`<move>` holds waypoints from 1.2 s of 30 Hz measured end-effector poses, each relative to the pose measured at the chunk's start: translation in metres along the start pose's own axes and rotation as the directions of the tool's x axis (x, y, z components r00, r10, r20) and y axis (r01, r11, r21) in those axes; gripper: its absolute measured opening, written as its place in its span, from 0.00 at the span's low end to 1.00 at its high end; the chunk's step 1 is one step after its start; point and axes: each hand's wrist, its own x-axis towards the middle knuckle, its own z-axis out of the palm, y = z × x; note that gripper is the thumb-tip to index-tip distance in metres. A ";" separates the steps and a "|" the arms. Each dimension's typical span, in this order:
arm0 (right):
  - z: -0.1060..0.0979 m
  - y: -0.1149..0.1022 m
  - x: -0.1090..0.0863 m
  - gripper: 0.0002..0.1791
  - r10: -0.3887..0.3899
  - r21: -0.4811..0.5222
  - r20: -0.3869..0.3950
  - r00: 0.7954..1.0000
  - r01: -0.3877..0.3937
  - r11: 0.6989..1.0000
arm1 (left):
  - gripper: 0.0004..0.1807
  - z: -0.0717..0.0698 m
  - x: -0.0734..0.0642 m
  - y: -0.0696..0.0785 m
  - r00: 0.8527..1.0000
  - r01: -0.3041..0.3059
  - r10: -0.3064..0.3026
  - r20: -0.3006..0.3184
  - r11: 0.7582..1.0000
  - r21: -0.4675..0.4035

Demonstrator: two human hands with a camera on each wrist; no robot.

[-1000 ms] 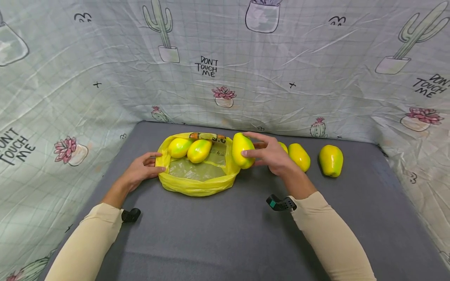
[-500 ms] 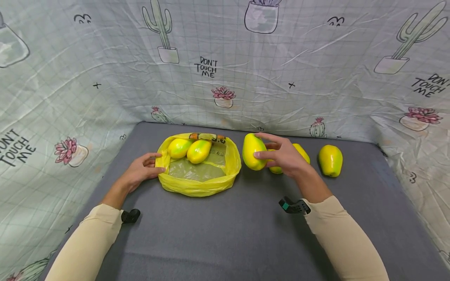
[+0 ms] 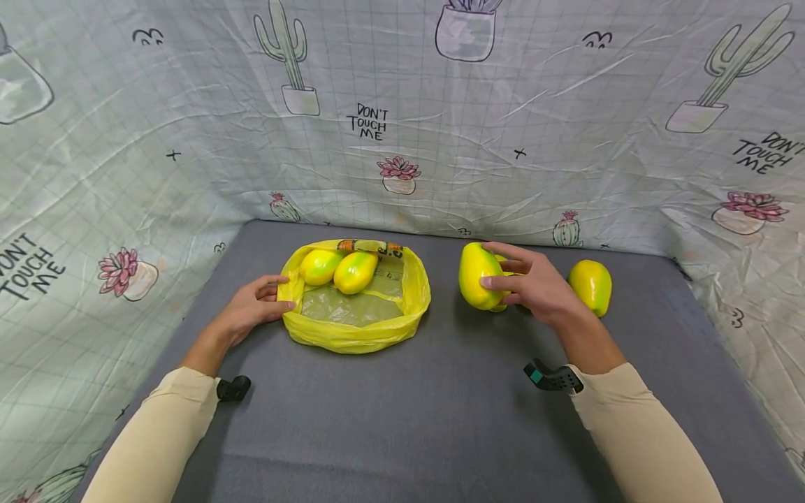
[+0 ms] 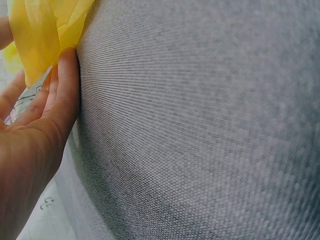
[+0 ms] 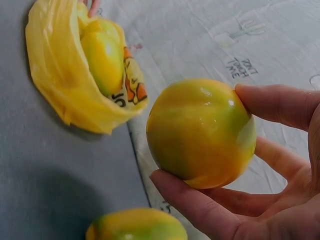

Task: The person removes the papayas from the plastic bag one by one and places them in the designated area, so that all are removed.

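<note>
A yellow plastic bag (image 3: pixel 352 340) lies with its mouth open and rim rolled down, and two yellow-green papayas (image 3: pixel 355 272) rest inside at the back left. My left hand (image 3: pixel 248 307) holds the bag's left rim; in the left wrist view its fingers (image 4: pixel 67 95) touch the yellow plastic. To the right of the bag, my right hand (image 3: pixel 541 290) grips another papaya (image 3: pixel 479 277) between thumb and fingers. The right wrist view shows this papaya (image 5: pixel 200 132) end-on, held above the table. Behind the right hand, other fruit is mostly hidden.
One more papaya (image 3: pixel 591 288) lies to the right of the right hand on the grey cloth-covered table (image 3: pixel 377 426). A printed cactus curtain (image 3: pixel 440 119) rises behind the table and at both sides.
My right hand has moved right with its papaya, away from the bag's right rim, and now covers most of the fruit behind it. The left hand and bag stay put.
</note>
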 end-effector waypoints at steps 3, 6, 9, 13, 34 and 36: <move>-0.008 0.005 -0.005 0.41 0.007 0.004 -0.009 1.000 -0.007 1.000 | 0.44 0.000 0.001 -0.001 1.000 0.001 -0.001 -0.002 1.000 -0.001; -0.016 0.010 -0.010 0.41 0.010 0.020 -0.013 1.000 -0.010 1.000 | 0.44 0.000 0.001 -0.001 1.000 0.001 -0.001 -0.005 1.000 -0.001; -0.021 0.012 -0.014 0.42 0.006 0.028 -0.012 1.000 -0.005 1.000 | 0.44 0.000 0.001 -0.001 1.000 0.003 -0.003 -0.010 1.000 0.002; -0.027 0.015 -0.019 0.43 -0.001 0.014 -0.015 1.000 0.001 1.000 | 0.44 0.001 0.001 -0.001 1.000 0.008 -0.008 -0.010 1.000 0.000; -0.072 0.055 -0.047 0.43 0.050 -0.090 -0.071 0.996 -0.056 0.994 | 0.42 0.001 -0.001 0.003 1.000 -0.003 0.003 0.005 1.000 -0.009; -0.076 0.059 -0.049 0.43 0.053 -0.100 -0.074 0.996 -0.060 0.993 | 0.42 0.001 -0.001 0.003 1.000 -0.002 0.002 0.004 1.000 -0.010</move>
